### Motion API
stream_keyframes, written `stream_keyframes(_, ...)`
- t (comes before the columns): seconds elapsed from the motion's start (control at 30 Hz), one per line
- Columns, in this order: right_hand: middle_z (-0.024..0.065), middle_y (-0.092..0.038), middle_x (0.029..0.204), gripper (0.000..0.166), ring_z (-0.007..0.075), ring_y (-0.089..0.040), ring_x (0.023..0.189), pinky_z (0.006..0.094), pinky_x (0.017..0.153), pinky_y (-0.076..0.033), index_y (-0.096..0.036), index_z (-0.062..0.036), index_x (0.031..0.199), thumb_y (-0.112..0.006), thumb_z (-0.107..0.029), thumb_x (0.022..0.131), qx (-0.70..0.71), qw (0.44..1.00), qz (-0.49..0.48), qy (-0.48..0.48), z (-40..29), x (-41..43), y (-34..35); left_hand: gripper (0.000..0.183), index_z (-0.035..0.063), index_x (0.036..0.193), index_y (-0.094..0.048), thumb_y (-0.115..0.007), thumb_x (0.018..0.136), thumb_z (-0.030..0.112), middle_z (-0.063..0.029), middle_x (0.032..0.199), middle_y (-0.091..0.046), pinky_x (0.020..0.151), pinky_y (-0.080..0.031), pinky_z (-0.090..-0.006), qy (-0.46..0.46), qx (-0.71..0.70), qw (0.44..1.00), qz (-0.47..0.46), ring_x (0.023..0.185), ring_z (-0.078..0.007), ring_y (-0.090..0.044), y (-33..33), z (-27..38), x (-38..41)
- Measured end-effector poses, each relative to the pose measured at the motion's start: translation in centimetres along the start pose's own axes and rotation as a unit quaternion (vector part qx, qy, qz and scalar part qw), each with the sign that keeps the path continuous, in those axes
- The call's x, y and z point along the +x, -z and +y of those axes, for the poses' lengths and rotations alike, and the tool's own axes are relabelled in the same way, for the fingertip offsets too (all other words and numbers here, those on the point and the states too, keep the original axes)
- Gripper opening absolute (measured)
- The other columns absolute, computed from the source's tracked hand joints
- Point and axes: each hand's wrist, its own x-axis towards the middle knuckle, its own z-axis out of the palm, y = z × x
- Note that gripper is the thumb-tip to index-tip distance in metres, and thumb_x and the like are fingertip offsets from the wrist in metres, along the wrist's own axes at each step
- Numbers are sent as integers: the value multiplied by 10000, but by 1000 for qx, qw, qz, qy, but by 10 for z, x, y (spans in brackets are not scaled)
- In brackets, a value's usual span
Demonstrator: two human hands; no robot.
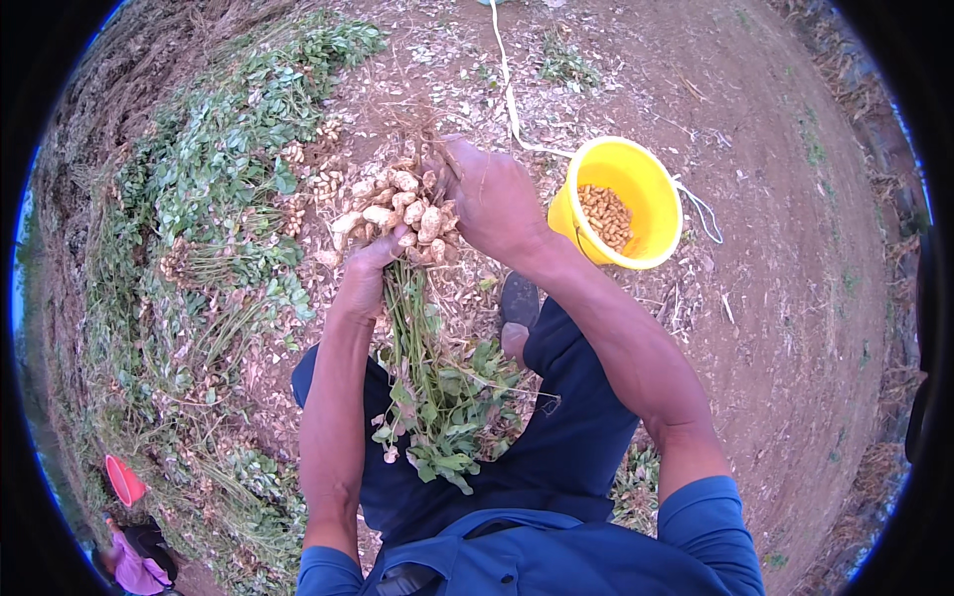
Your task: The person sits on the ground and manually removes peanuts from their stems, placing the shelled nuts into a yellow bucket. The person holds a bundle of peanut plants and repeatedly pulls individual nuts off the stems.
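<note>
Between my two hands is an uprooted bunch of peanut plants, its pods point(406, 212) clustered around the stem bases. My left hand point(369, 272) grips the stems point(406, 298) just below the pods, thumb against them. The leafy tops point(447, 417) hang down over my lap. My right hand point(488, 197) closes around the roots and pods on the upper right side; its fingertips are partly hidden. Thin dry roots point(410, 119) stick out beyond it. To the right stands a yellow bucket point(659, 182), tilted in view, with loose peanuts point(607, 216) in its bottom.
Pulled peanut plants point(201, 179) lie in a long row on the left, some with pods showing. A white rope point(507, 74) runs to the bucket across leaf-littered soil. My shoe point(519, 302) is beside the bucket. At lower left are a red bucket point(125, 480) and another person point(138, 562).
</note>
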Motion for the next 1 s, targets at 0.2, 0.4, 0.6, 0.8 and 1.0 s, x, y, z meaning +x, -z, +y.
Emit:
stream_keyframes(0.2,236,-673,860,211,418,-663,739,500,650,-513,-609,10,1074,-565,-154,948,-12,997,74,23,17,3,-7,503,-38,1254,-585,-754,877,249,-91,1094,-666,858,-520,-328,-24,60,998,-12,947,-159,-637,0,-10,7)
stream_keyframes(0.4,21,-660,862,178,128,-563,613,299,562,-476,-640,-4,1094,-616,-141,983,429,870,12,-243,26,18,-19,620,-39,1296,-555,-808,826,277,-86,1146,-653,903,-504,-320,-19,50,998,15,982,-158,-628,-5,-23,10)
stream_keyframes(0.6,35,-620,729,140,50,-402,434,256,410,-348,-575,-59,920,-575,-170,1004,619,704,-85,-338,26,16,4,457,-24,1245,-587,-682,892,251,-76,1047,-673,705,-580,-327,-4,-37,999,-21,873,-172,-674,7,-22,7)
stream_keyframes(0.8,-4,-593,726,264,39,-412,473,226,432,-357,-636,-17,1065,-588,-272,1016,411,850,-78,-320,63,15,31,512,22,1075,-631,-628,856,485,-123,863,-667,605,-532,-379,-53,-177,976,-116,664,-241,-625,42,-10,6)
stream_keyframes(1.0,110,-704,832,281,193,-664,776,370,746,-517,-664,6,1142,-604,-213,977,117,942,-1,-313,148,-7,59,486,31,1057,-627,-615,881,484,-122,818,-665,563,-521,-362,-64,-290,897,-327,639,-234,-630,64,9,6)
